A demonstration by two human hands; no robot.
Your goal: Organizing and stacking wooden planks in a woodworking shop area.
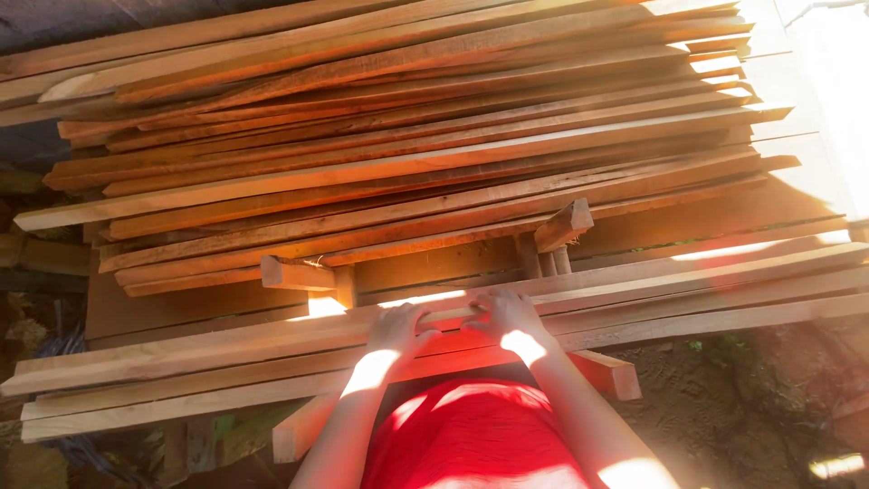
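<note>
Fig.: Person in red top at an outdoor timber stack, seen from above. Both hands rest palm-down, side by side, on the near wooden slat (226, 349); left hand (398, 330) and right hand (509, 317) approx. equally close, fingers curled over its far edge, so holding the slat, not spread wide. Slat's long axis runs left–right across the body, rising slightly to the right. It lies w/ a few others on a low rack; behind, a big pile of slats (407, 145). Bare dirt ground (724, 407) below, strong sunlight.
</note>
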